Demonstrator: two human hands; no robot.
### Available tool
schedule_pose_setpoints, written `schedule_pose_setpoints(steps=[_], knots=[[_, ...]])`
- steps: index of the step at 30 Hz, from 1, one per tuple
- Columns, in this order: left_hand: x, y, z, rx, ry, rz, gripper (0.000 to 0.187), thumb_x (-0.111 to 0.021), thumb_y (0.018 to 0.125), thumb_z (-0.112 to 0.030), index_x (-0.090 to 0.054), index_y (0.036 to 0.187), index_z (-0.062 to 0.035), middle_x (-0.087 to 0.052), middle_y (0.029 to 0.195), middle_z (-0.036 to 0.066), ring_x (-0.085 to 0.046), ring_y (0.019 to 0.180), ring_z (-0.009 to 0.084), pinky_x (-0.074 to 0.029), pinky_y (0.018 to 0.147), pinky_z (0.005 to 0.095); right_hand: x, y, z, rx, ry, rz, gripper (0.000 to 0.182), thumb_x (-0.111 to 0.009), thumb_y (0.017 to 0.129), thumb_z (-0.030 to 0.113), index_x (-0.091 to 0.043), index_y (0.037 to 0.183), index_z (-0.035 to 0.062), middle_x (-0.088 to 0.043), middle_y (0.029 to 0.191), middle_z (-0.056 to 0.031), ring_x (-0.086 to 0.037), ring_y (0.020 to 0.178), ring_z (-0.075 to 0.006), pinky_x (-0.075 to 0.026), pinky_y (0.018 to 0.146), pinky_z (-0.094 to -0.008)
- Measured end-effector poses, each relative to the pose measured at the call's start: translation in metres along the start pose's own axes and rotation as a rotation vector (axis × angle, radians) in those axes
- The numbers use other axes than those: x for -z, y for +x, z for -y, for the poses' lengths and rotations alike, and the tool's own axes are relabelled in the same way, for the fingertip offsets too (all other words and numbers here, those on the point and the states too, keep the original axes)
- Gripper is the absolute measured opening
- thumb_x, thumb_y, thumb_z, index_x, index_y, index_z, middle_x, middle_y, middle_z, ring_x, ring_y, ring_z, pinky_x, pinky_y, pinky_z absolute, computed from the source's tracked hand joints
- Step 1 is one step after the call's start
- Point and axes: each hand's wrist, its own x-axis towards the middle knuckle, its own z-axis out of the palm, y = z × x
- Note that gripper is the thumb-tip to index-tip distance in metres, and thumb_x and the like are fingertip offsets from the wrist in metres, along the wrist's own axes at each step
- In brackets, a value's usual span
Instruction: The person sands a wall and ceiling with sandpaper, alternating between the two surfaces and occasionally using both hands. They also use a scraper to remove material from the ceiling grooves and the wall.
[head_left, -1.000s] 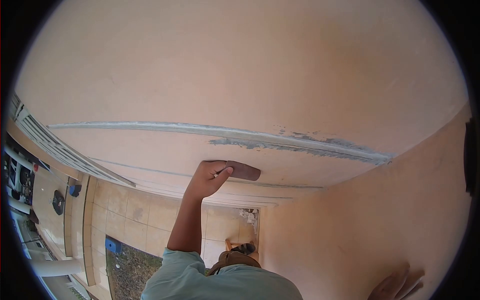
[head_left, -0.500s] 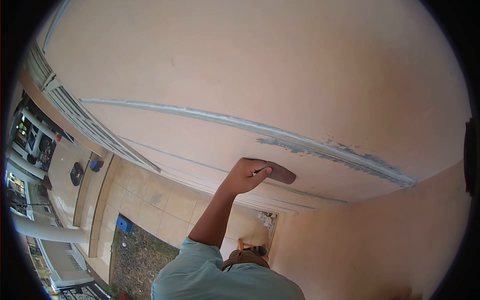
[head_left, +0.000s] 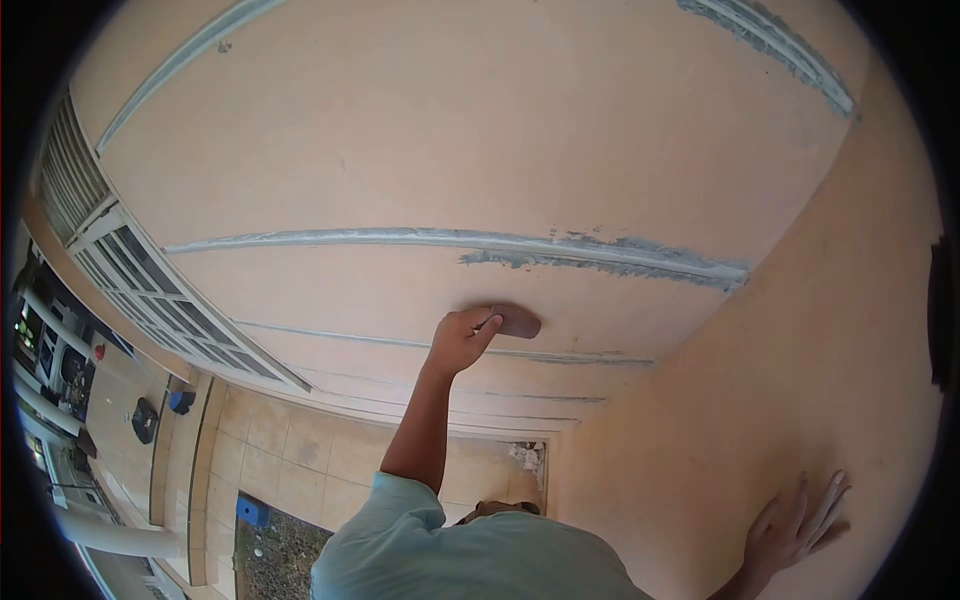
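My left hand (head_left: 463,341) is closed on a reddish-brown piece of sandpaper (head_left: 517,321). The thumb lies over its near edge, and the sheet curves against the peach-coloured wall (head_left: 450,130). It sits between a grey groove (head_left: 400,238) with rough grey filler smears above it and a thinner groove (head_left: 580,358) just below. At the lower right, my right hand (head_left: 793,525) rests with its fingers stretched out against the adjoining side wall (head_left: 720,440); it holds nothing.
A louvred window (head_left: 140,262) lies on the left of the wall. Below are a tiled floor (head_left: 300,450), a blue block-shaped object (head_left: 253,511), a gravel patch (head_left: 280,565) and a white column (head_left: 125,535). The two walls meet in a corner at the right.
The view has shifted, showing more grooves higher on the wall. My left hand keeps the sandpaper at the wall and appears farther left. My right hand has come into view on the side wall.
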Motion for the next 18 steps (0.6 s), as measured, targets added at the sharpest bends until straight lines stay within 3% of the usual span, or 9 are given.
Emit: schedule_pose_setpoints(steps=[2,3,5,6,9,11,14,15,18], knots=[[0.002,-0.011,-0.026,0.069,0.056,-0.059,0.016,-0.063,0.097,-0.013,-0.073,0.102,-0.0018,-0.072,0.084,0.016,-0.067,0.07,0.029,-0.052,0.065,0.0342,0.011,-0.006,0.002,-0.001,0.076,-0.033,0.033,-0.054,0.101,0.028,-0.064,0.13,0.014,-0.049,0.153,-0.0208,-0.041,0.144,-0.0472,-0.027,0.116,-0.0669],[0.005,-0.01,-0.04,0.038,0.059,-0.048,0.016,-0.063,0.097,-0.013,-0.073,0.102,-0.0018,-0.072,0.084,0.016,-0.067,0.07,0.029,-0.052,0.065,0.0342,0.016,-0.012,0.002,-0.024,0.203,-0.077,0.03,-0.055,0.1,0.024,-0.065,0.126,0.0111,-0.048,0.154,-0.0211,-0.039,0.145,-0.0465,-0.027,0.118,-0.0653],[0.011,-0.009,-0.067,-0.368,0.267,-0.341,0.02,-0.059,0.099,-0.009,-0.072,0.109,0.0027,-0.075,0.107,0.016,-0.073,0.1,0.0303,-0.055,0.085,0.0368,0.024,-0.027,0.001,-0.073,0.312,-0.114,0.028,-0.055,0.099,0.02,-0.067,0.121,0.0081,-0.047,0.154,-0.0214,-0.038,0.146,-0.0458,-0.026,0.119,-0.0636],[0.021,-0.006,-0.08,-0.449,0.339,-0.391,0.023,-0.057,0.098,-0.005,-0.071,0.114,0.0022,-0.071,0.125,0.018,-0.065,0.121,0.041,-0.052,0.098,0.0448,0.027,-0.037,0.001,-0.082,0.307,-0.056,0.028,-0.055,0.099,0.022,-0.068,0.121,0.0092,-0.048,0.153,-0.0212,-0.04,0.144,-0.0467,-0.028,0.118,-0.0644],[0.038,0.023,-0.103,-0.681,0.674,-0.716,0.029,-0.055,0.1,-0.014,-0.071,0.117,0.0031,-0.067,0.13,0.024,-0.056,0.129,0.0484,-0.045,0.106,0.052,0.038,-0.057,0.001,-0.094,0.321,0.047,0.028,-0.056,0.099,0.024,-0.069,0.119,0.0106,-0.05,0.151,-0.0202,-0.042,0.143,-0.0472,-0.029,0.117,-0.0653],[0.042,0.056,-0.11,-0.797,0.748,-0.792,0.031,-0.056,0.1,-0.018,-0.071,0.122,-0.0016,-0.062,0.138,0.023,-0.054,0.132,0.0458,-0.04,0.109,0.057,0.041,-0.063,0.005,-0.102,0.355,0.069,0.026,-0.057,0.098,0.023,-0.069,0.118,0.0108,-0.05,0.151,-0.0193,-0.042,0.143,-0.0468,-0.029,0.118,-0.0653],[0.007,0.103,-0.127,-0.744,1.002,-0.667,0.039,-0.058,0.099,-0.034,-0.066,0.135,-0.0225,-0.049,0.153,0.014,-0.047,0.14,0.0346,-0.028,0.113,0.0703,0.04,-0.07,0.005,-0.111,0.416,0.062,0.024,-0.059,0.097,0.022,-0.07,0.115,0.0118,-0.05,0.151,-0.0168,-0.044,0.142,-0.0458,-0.028,0.118,-0.0652],[-0.006,0.109,-0.132,-0.716,1.074,-0.554,0.045,-0.058,0.099,-0.04,-0.06,0.141,-0.024,-0.049,0.154,0.011,-0.044,0.142,0.0323,-0.027,0.11,0.0756,0.039,-0.071,0.006,-0.099,0.427,0.047,0.022,-0.06,0.096,0.021,-0.071,0.113,0.0123,-0.053,0.149,-0.0148,-0.046,0.141,-0.0441,-0.028,0.119,-0.065],[-0.024,0.136,-0.127,-0.802,1.196,-0.536,0.05,-0.058,0.098,-0.043,-0.055,0.146,-0.0257,-0.048,0.154,0.009,-0.044,0.143,0.0303,-0.026,0.109,0.0783,0.036,-0.072,0.008,-0.087,0.433,0.032,0.02,-0.061,0.093,0.018,-0.071,0.11,0.0132,-0.058,0.144,-0.0109,-0.05,0.138,-0.0403,-0.027,0.119,-0.0646]])
